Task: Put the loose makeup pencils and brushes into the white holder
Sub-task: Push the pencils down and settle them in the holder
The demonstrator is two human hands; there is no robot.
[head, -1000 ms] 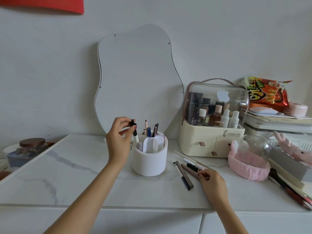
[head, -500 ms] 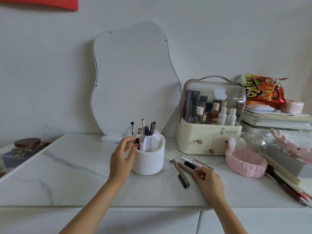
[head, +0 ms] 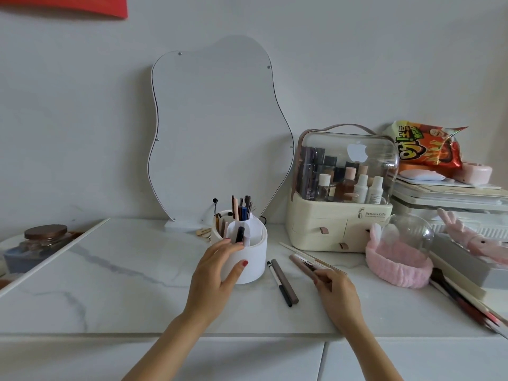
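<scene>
The round white holder [head: 254,259] stands on the marble counter with several pencils and brushes [head: 242,209] upright in its compartments. A black-capped item [head: 240,234] sits in the front compartment. My left hand [head: 217,276] wraps the holder's front left side, fingers spread, thumb on its wall. Two loose pencils [head: 283,283], one black and white, one brown, lie just right of the holder. My right hand [head: 334,291] pinches a taupe pencil [head: 301,266] from a small pile of slim sticks [head: 310,257] further right.
A wavy mirror [head: 217,133] leans on the wall behind the holder. A cream cosmetic case [head: 341,226] stands at the right, with a pink headband [head: 395,264] and glass dome beside it. More pencils [head: 467,303] lie at the far right. A jar [head: 45,237] sits at the left.
My left hand lowered the black-capped item into the holder, let it go and now rests against the holder's side. My right hand closed on a taupe pencil from the pile.
</scene>
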